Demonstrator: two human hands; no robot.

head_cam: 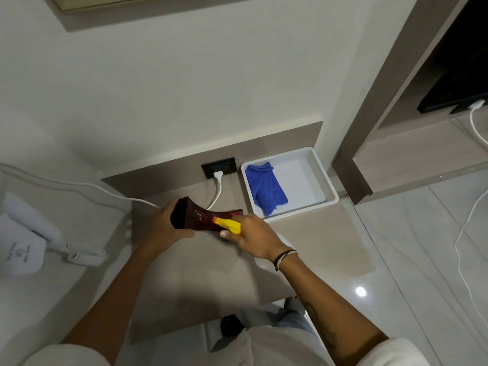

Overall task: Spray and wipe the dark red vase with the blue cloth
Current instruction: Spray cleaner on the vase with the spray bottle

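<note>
Spraying now: our left hand (169,223) grips the vase (200,217), our right hand (253,237) clamps the spray bottle (229,225); next we fetch the blue cloth (265,191).

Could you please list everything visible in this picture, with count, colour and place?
vase: one, dark red, held on its side above the counter
spray bottle: one, yellow nozzle showing, aimed at the vase
cloth: one, blue, lying in the tray
tray: one, white, on the counter by the back wall
counter: one, grey-beige
wall socket: one, black, with a white plug in it
white cable: one, running left from the socket area
telephone: one, white, with coiled cord, far left
wristbands: dark and light, on the right wrist
hands: left hand grips the vase; right hand grips the spray bottle
</note>
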